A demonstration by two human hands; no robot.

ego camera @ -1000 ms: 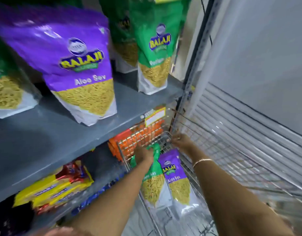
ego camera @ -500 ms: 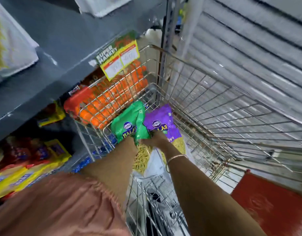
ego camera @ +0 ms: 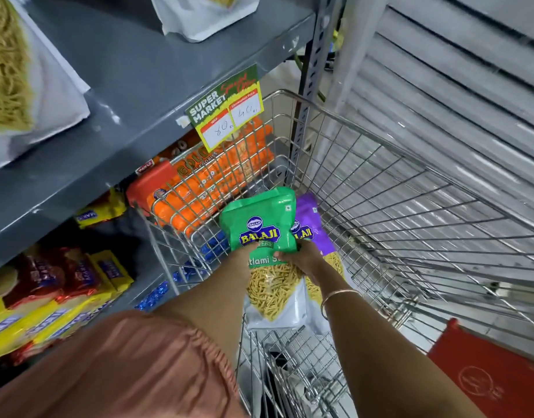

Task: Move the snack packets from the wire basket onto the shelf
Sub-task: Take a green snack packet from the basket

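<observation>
The left hand (ego camera: 243, 257) reaches into the shiny wire basket (ego camera: 380, 188), mostly hidden behind the green packet (ego camera: 259, 230); its grip cannot be told. At three o'clock, the right hand (ego camera: 301, 257) holds that crinkly packet. A purple packet (ego camera: 312, 224) lies just beside it.

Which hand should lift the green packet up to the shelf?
Left, probably. The left hand is on the shelf side and holds the green packet. The right hand reaches across from the far side, with the purple packet beside it.
</observation>
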